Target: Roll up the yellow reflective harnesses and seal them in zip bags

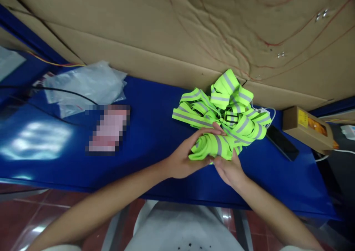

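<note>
Over the front part of the blue desk [152, 103], the left hand [181, 162] curls its fingers around one end of a rolled green strap [213, 147], while the right hand [231, 169] pinches the other end (some fingertips are hidden). This roll looks largely wound, though whether it joins the heap cannot be told. Just beyond, loose green straps [245, 123] lie tangled around a black buckle [231, 118], apparently not yet rolled.

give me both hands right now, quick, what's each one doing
Left hand: closed around the rolled yellow-green strap.
Right hand: touching the roll's near right side; partly hidden, so its grip cannot be told.
</note>
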Demonstrator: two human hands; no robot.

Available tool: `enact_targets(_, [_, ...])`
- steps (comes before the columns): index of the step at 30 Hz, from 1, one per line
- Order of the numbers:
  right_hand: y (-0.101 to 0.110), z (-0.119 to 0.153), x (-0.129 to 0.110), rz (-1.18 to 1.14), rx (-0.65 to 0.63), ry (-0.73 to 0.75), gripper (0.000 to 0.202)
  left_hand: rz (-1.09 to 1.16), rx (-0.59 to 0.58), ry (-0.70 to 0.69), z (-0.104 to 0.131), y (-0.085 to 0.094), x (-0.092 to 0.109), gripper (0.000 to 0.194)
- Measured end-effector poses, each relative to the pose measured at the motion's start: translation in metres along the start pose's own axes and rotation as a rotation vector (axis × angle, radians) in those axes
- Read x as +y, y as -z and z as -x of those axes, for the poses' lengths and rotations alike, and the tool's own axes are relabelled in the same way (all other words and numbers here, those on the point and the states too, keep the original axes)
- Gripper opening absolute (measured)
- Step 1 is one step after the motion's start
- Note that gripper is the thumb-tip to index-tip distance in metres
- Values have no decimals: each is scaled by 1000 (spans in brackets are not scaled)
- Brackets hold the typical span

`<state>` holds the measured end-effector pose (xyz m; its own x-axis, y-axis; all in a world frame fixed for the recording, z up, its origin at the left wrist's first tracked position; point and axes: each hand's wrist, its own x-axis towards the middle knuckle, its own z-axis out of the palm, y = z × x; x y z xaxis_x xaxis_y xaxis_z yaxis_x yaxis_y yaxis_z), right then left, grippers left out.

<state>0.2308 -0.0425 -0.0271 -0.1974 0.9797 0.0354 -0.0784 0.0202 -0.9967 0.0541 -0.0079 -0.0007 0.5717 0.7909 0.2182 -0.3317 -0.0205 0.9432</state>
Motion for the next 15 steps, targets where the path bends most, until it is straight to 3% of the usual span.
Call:
enact_targets(3, [-2,5,1,-129,39,-15,91,-324,-73,-170,0,6,1,60])
enact_targets(6, [0,9,5,-146,151,-50,66,-628,-62,-195,-2,13,-3,64])
enact_targets(9, [4,9,4,-159,207,-138,46,-662,-130,-184,-4,19,-6,93])
enact_targets(11, [6,8,-1,-174,208,-171,43,-650,-197,-181,-6,27,1,115])
enact_targets(12, [8,8,-4,-183,217,-167,45,-656,-201,-173,-7,35,8,116])
enact_targets(13, [9,8,-8,-193,236,-154,48,-670,-163,-167,-8,45,16,105])
enact_targets(15, [13,7,-14,-220,291,-118,57,-791,47,-138,-8,79,38,71])
